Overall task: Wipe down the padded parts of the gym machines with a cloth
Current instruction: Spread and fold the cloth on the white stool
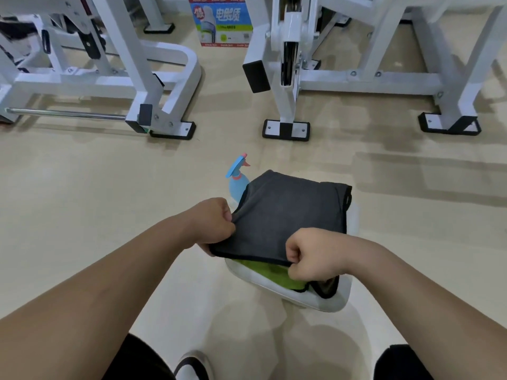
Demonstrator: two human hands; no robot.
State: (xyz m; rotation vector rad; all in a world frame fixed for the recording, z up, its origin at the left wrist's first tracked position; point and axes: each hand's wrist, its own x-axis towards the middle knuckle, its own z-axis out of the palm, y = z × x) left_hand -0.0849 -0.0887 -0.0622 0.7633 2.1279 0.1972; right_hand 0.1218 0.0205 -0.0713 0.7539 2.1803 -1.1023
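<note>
Head view. Left hand (216,223) and right hand (310,256) each hold a pinching grip on the edge of a soft dark grey microfibre cloth (288,209), above a white plastic basin (315,300) holding a lime-green cloth (263,270). A pale blue spray bottle (237,182) stands behind. I judge this as prep, with no wiping yet. Next: carry the cloth to the black rectangular pad (256,76) on the white steel machine (288,37).

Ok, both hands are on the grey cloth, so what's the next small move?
Probably lift the grey cloth clear of the white basin. The left hand and right hand already grip its edges, and it drapes over the green cloth inside.
</note>
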